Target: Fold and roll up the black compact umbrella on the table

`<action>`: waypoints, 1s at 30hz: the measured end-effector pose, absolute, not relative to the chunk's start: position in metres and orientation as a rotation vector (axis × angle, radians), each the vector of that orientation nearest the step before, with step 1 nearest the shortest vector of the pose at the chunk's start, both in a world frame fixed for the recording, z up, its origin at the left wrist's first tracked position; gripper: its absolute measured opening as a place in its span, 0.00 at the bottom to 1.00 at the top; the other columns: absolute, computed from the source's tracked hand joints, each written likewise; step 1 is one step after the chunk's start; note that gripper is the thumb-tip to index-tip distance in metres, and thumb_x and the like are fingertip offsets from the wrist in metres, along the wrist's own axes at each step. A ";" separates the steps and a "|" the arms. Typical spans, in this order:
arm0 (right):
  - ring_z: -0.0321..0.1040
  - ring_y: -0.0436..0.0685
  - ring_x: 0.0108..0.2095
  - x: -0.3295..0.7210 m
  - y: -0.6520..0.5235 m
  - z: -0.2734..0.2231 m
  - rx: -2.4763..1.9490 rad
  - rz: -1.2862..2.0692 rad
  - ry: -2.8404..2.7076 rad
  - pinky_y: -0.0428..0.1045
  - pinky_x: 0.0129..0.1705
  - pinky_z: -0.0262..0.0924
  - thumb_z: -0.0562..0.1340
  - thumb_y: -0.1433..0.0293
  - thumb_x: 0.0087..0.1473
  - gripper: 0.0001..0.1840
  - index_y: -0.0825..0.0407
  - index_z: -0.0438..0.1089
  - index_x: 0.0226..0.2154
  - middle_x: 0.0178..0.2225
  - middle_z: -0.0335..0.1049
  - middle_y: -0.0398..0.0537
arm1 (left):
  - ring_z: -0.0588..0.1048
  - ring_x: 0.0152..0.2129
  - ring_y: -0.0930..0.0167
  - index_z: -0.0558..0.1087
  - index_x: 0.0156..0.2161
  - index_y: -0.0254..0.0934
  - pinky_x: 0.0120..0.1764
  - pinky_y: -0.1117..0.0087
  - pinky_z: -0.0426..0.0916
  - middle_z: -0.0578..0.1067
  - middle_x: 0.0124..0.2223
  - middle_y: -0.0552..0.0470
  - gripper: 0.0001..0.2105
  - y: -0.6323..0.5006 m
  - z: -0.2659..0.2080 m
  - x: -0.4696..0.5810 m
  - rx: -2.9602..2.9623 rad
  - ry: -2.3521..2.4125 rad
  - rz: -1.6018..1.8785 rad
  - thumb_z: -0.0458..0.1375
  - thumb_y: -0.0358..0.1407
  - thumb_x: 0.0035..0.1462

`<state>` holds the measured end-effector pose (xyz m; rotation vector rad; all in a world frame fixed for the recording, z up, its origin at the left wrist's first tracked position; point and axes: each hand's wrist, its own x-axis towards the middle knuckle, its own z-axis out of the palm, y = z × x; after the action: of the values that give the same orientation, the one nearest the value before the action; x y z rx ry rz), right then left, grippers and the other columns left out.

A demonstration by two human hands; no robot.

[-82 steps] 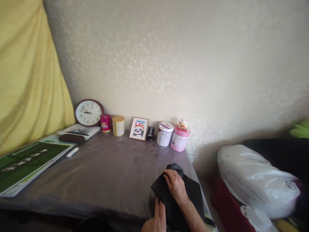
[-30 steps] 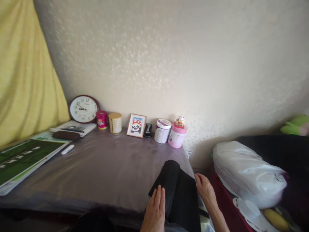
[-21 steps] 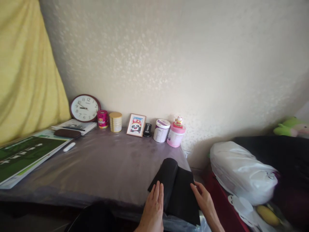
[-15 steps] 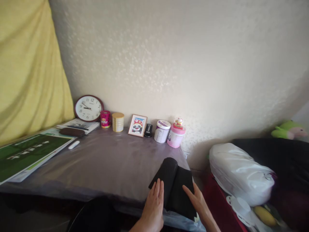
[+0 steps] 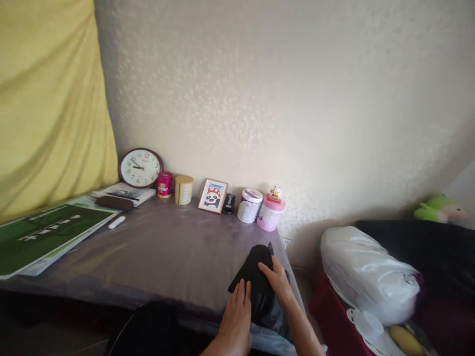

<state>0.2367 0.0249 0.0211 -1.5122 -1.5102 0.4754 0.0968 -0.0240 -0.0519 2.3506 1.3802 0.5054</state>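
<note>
A folded black sheet (image 5: 256,264), cloth or thin plastic I cannot tell, lies at the right front corner of the table. Flat along its left edge rests my left hand (image 5: 237,311), fingers straight and close together. My right hand (image 5: 276,279) grips the right-hand part, which is folded over to the left; its thumb lies on top and the other fingers are partly hidden. Behind the sheet stand a pink-lidded tub (image 5: 270,217) with a small figurine (image 5: 275,194) on top and a white and purple tub (image 5: 250,206).
Along the wall stand a picture frame (image 5: 213,196), a black stapler-like object (image 5: 229,203), a yellow-lidded can (image 5: 184,191), a magenta can (image 5: 165,185) and a round clock (image 5: 141,168). A green board (image 5: 48,235) lies left on the table (image 5: 166,257). Rightward sits a white plastic bag (image 5: 363,267).
My right hand has moved up and left, folding the flat right flap of the black sheet over towards the left. My left hand stays on its left edge. The view has shifted slightly.
</note>
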 end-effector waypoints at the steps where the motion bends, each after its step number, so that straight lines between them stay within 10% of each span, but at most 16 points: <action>1: 0.72 0.59 0.32 0.234 0.027 0.021 -1.513 0.569 -1.450 0.52 0.33 0.68 0.58 0.62 0.48 0.15 0.51 0.70 0.38 0.32 0.76 0.47 | 0.45 0.61 0.57 0.40 0.62 0.28 0.58 0.57 0.50 0.41 0.65 0.37 0.49 -0.022 -0.059 0.098 2.344 1.373 0.539 0.55 0.25 0.31; 13: 0.71 0.60 0.35 0.222 0.058 -0.002 -1.604 0.629 -1.401 0.54 0.39 0.67 0.62 0.64 0.40 0.17 0.54 0.67 0.36 0.34 0.75 0.50 | 0.53 0.59 0.56 0.52 0.60 0.28 0.57 0.57 0.56 0.48 0.64 0.37 0.42 -0.012 -0.073 0.088 2.360 1.312 0.588 0.56 0.27 0.33; 23: 0.73 0.54 0.24 0.210 0.051 0.010 -1.686 1.021 -1.369 0.46 0.21 0.64 0.56 0.57 0.49 0.23 0.54 0.62 0.44 0.26 0.74 0.45 | 0.63 0.54 0.60 0.32 0.63 0.34 0.52 0.60 0.62 0.59 0.60 0.38 0.49 -0.013 -0.065 0.063 2.414 1.297 0.737 0.56 0.27 0.38; 30: 0.72 0.52 0.25 0.208 0.049 0.017 -1.595 1.005 -1.595 0.44 0.24 0.62 0.53 0.57 0.53 0.17 0.52 0.69 0.31 0.28 0.75 0.46 | 0.50 0.60 0.53 0.43 0.62 0.41 0.55 0.50 0.57 0.45 0.65 0.39 0.43 -0.009 -0.046 0.066 2.671 1.246 0.869 0.60 0.36 0.43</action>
<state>0.2076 0.0494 0.0170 -1.5946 -1.5951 1.0055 0.0663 -0.0092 -0.0464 2.6711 1.2461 0.8687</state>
